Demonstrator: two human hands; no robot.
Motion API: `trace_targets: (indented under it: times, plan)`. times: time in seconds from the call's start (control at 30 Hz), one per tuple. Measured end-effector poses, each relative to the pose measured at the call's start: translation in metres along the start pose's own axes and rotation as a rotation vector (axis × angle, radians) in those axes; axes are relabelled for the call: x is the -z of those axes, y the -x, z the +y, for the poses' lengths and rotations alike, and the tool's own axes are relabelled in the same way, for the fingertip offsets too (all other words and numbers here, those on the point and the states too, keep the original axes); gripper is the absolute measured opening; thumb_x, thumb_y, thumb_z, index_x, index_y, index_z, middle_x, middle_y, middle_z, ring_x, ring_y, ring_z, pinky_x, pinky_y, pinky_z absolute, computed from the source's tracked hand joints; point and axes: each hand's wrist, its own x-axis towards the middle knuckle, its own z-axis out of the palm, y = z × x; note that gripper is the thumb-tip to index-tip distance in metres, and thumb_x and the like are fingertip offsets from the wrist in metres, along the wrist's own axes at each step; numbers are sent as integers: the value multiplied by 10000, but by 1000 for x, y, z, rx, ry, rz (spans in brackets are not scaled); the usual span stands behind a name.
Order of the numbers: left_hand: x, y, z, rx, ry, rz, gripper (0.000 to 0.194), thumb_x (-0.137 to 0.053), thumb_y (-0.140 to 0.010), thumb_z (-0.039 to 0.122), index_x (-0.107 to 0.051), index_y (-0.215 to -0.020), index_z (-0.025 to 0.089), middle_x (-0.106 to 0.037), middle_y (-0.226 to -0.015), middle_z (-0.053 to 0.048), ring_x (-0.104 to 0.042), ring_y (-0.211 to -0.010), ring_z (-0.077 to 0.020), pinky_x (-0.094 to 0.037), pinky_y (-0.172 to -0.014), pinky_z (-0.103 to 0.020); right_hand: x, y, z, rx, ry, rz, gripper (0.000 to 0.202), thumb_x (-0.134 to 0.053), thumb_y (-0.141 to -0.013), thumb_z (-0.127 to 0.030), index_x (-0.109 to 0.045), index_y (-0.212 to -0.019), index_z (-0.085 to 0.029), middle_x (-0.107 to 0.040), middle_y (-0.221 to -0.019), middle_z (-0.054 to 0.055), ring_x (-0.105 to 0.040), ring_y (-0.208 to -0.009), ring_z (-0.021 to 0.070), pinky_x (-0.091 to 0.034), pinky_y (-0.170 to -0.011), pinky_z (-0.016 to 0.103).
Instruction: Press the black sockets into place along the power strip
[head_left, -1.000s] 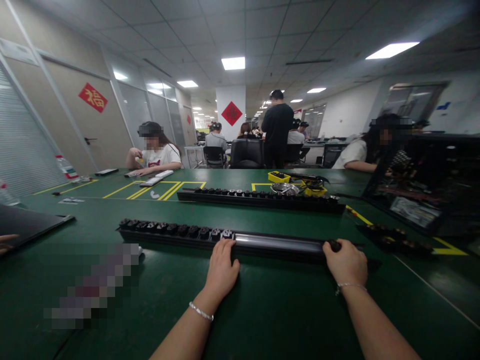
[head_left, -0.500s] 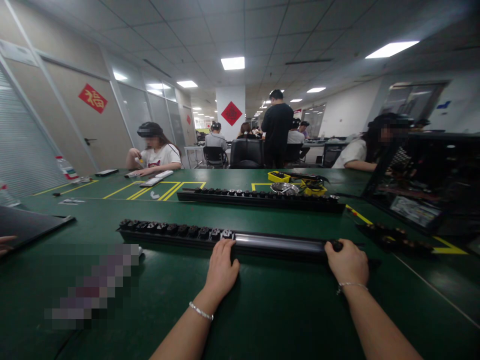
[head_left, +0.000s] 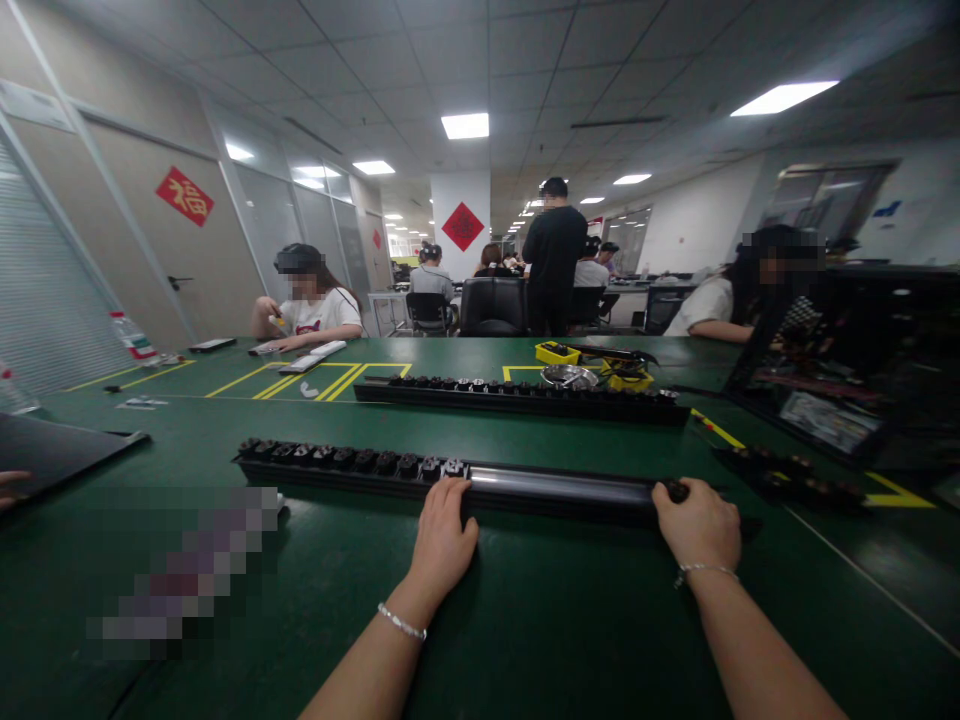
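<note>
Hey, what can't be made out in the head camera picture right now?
All in the head view:
- Small black piece: mostly hidden by the right hand.
- Long rail: right end partly behind that hand.
- Object at lower left: pixelated.
- Another person's hand: cut off by the left edge.
- Yellow tray's contents: too small.

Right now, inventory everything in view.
Table: one, green, foreground
Long rails: two, black, across table
Small components: many, mostly black, along rails
Bins: two, yellow, table's far side
Dish: one, silver, beside bins
Bottles: two, clear, left
Pixelated item: one, purplish, left foreground
Diamond signs: several, red, background
Other people: several, varied clothing, beyond table
Left hand: one, bare, near rail's middle
Right hand: one, bare, near rail's right, holding dark part
</note>
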Motion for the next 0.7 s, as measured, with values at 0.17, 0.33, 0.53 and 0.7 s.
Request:
trace_targets:
  times: [0.17,0.33,0.53,0.7]
  plan:
    - [-1,0,0,9,5,7,467,-476,-725,105,-487,-1181,206,-492,-1237,-70,-393,-1231,-234,-307,-1075,-469,0,-1,2,12,8,12,470,-397,-783,-459,-603,-1014,-106,-628,-925,155,-553,-866,286,-425,-787,411]
    - [0,0,0,3,4,14,464,-481,-720,110,-494,-1175,202,-501,-1228,-74,-400,-1223,-233,-314,-1070,-469,-1,-2,4,10,20,18,473,-393,-790,-454,-600,-1025,-100,-628,-938,158,-555,-885,282,-417,-802,407]
    - [1,-1,1,0,13,18,464,-484,-709,99,-498,-1161,206,-505,-1217,-69,-410,-1214,-235,-315,-1071,-475,-1,-3,4,-13,43,9,490,-392,-785,-450,-595,-1044,-86,-632,-950,156,-560,-905,284,-402,-844,400]
    - [0,-1,2,-14,7,38,468,-485,-697,88,-505,-1151,199,-518,-1204,-74,-423,-1205,-231,-319,-1069,-472,-2,-6,7,-11,36,26,468,-394,-779,-449,-598,-1020,-103,-633,-912,144,-563,-886,276,-394,-859,402]
